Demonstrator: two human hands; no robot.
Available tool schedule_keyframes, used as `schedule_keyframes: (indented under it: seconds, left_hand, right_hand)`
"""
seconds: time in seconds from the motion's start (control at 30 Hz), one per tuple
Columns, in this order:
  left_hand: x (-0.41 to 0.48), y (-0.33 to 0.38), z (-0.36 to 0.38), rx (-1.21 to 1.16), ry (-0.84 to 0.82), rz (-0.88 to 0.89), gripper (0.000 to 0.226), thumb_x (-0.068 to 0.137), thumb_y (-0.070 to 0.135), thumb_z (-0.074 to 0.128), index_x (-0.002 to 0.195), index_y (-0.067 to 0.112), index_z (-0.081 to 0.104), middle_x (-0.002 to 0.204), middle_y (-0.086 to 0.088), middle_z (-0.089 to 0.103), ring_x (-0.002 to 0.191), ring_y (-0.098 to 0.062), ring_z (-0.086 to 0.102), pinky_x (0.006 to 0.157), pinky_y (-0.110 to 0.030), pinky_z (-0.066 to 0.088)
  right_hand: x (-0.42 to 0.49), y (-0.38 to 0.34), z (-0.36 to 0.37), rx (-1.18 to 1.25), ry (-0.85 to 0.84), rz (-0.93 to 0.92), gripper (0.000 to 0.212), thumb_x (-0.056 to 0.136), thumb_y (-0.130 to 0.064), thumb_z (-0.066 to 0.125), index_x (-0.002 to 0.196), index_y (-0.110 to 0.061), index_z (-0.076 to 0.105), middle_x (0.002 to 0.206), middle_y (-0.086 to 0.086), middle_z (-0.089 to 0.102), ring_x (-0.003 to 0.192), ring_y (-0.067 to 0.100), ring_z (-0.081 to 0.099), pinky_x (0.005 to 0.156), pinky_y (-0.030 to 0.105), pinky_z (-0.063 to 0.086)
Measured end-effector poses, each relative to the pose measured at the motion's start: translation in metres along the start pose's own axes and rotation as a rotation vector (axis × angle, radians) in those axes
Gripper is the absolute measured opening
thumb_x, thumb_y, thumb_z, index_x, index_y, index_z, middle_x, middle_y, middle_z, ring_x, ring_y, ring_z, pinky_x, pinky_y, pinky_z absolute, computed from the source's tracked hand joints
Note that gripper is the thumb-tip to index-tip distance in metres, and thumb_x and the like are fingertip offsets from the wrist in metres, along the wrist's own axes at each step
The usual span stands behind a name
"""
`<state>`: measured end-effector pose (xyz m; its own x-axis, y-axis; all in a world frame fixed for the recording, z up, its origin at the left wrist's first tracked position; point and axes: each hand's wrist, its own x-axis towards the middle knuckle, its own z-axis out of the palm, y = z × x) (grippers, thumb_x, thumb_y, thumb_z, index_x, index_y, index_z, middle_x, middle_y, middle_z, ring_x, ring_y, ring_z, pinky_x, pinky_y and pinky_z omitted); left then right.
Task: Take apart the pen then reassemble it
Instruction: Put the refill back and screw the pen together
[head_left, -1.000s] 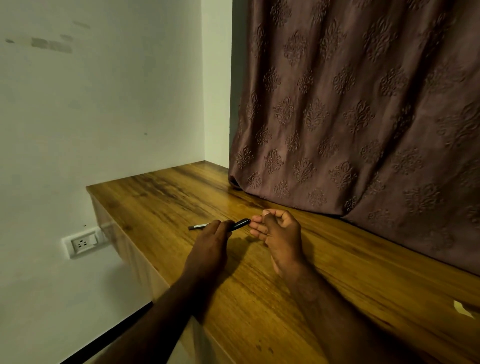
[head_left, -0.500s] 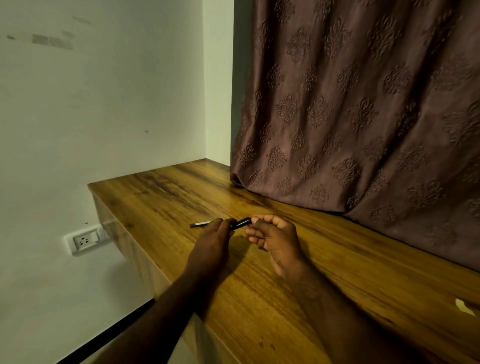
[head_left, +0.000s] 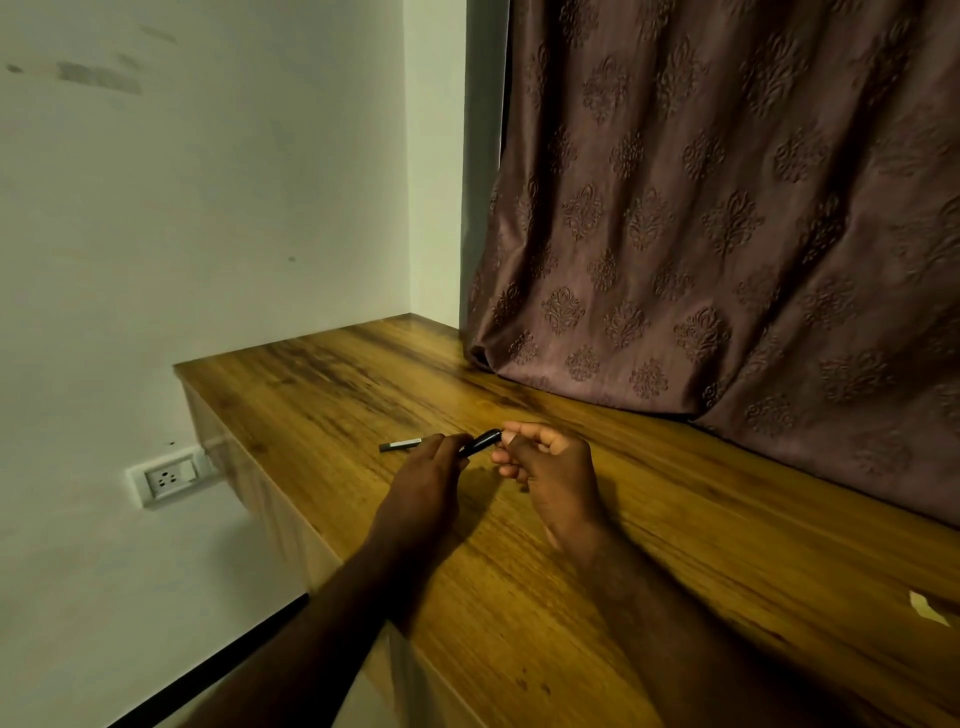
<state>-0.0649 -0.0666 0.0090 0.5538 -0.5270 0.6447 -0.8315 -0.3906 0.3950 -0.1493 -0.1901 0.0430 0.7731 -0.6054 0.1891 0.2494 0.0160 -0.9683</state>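
Observation:
A dark pen (head_left: 480, 442) is held just above the wooden tabletop (head_left: 322, 395). Its black end points right and its thin grey end (head_left: 400, 444) sticks out to the left. My left hand (head_left: 426, 486) grips the pen's middle from above, hiding that part. My right hand (head_left: 550, 467) is curled at the pen's black right end, with thumb and fingertips pinched on the tip.
A brown patterned curtain (head_left: 727, 234) hangs along the table's back edge and rests on the wood. A white wall (head_left: 208, 208) stands to the left with a socket (head_left: 169, 475) below the tabletop. A pale scrap (head_left: 930, 608) lies at the right edge.
My right hand has closed from loosely open fingers and moved left onto the pen's black end. The left hand keeps its hold on the pen.

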Motion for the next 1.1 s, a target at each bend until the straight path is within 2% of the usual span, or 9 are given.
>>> schedule_keyframes:
  seconds: [0.23,0.4,0.5,0.63,0.73,0.8,0.93,1.03,1.1]
  left_hand:
    - [0.000,0.000,0.000,-0.020,-0.013,-0.020,0.033,0.093,0.008,0.053,0.125,0.010,0.055,0.111,-0.011,0.064,0.096,-0.026,0.061,0.076,-0.026,0.041]
    - [-0.001,0.003,-0.003,-0.030,-0.008,-0.045,0.033,0.093,0.012,0.053,0.126,0.013,0.054,0.113,-0.009,0.063,0.096,-0.024,0.062,0.081,-0.038,0.051]
    - [0.000,0.002,-0.003,-0.010,-0.014,-0.037,0.032,0.093,0.011,0.054,0.125,0.012,0.056,0.113,-0.010,0.063,0.095,-0.026,0.062,0.081,-0.041,0.051]
    - [0.000,0.002,-0.004,0.025,-0.028,-0.037,0.031,0.092,0.010,0.054,0.123,0.012,0.058,0.112,-0.010,0.063,0.093,-0.029,0.062,0.082,-0.046,0.050]
    - [0.002,0.000,-0.003,0.056,-0.046,-0.036,0.029,0.093,0.012,0.052,0.121,0.012,0.059,0.111,-0.010,0.062,0.095,-0.030,0.061,0.084,-0.048,0.048]
    - [0.002,-0.001,-0.003,0.067,-0.055,-0.033,0.029,0.093,0.012,0.052,0.120,0.013,0.060,0.110,-0.009,0.062,0.095,-0.029,0.061,0.084,-0.048,0.048]
    - [0.002,-0.002,-0.002,0.080,-0.059,-0.028,0.029,0.092,0.013,0.053,0.120,0.015,0.059,0.110,-0.007,0.062,0.094,-0.028,0.060,0.084,-0.047,0.048]
    - [0.002,-0.002,-0.001,0.080,-0.056,-0.032,0.029,0.092,0.012,0.053,0.120,0.016,0.059,0.109,-0.007,0.062,0.093,-0.028,0.060,0.083,-0.047,0.049]
    - [0.001,-0.001,-0.001,0.085,-0.052,-0.036,0.029,0.091,0.011,0.054,0.119,0.016,0.060,0.109,-0.007,0.062,0.093,-0.028,0.061,0.083,-0.047,0.049]
  right_hand:
    - [0.007,0.005,-0.001,-0.103,-0.012,-0.051,0.020,0.092,-0.003,0.059,0.108,-0.010,0.069,0.083,0.010,0.072,0.055,-0.001,0.062,0.049,0.011,0.044]
    - [0.025,0.011,-0.034,-0.244,0.208,-0.051,0.011,0.089,-0.007,0.063,0.096,-0.009,0.071,0.078,0.004,0.071,0.067,0.015,0.064,0.062,0.029,0.053]
    - [0.031,0.019,-0.053,-0.489,0.315,-0.050,0.007,0.087,-0.013,0.067,0.085,-0.008,0.072,0.079,0.003,0.071,0.071,0.015,0.062,0.065,0.023,0.044]
    - [0.031,0.025,-0.049,-0.832,0.165,-0.090,0.009,0.088,-0.016,0.065,0.089,-0.013,0.074,0.091,-0.001,0.073,0.076,0.009,0.060,0.057,0.015,0.039]
    - [0.032,0.028,-0.043,-1.050,0.041,-0.096,0.020,0.089,-0.018,0.064,0.107,-0.015,0.071,0.108,0.002,0.071,0.097,0.016,0.064,0.079,0.025,0.051]
    - [0.034,0.028,-0.042,-1.060,0.028,-0.089,0.023,0.089,-0.016,0.065,0.112,-0.016,0.070,0.114,0.002,0.069,0.103,0.017,0.063,0.086,0.027,0.050]
    - [0.036,0.028,-0.037,-1.083,0.088,-0.042,0.006,0.087,-0.018,0.067,0.087,-0.021,0.073,0.098,-0.002,0.073,0.087,0.015,0.065,0.066,0.021,0.043]
    - [0.035,0.027,-0.034,-1.093,0.140,-0.036,0.016,0.089,-0.019,0.063,0.074,-0.022,0.066,0.083,-0.010,0.069,0.075,0.011,0.061,0.059,0.021,0.038]
    - [0.034,0.027,-0.033,-0.847,0.097,-0.077,0.017,0.092,-0.014,0.060,0.077,-0.021,0.063,0.079,-0.011,0.064,0.073,0.008,0.058,0.059,0.020,0.040]
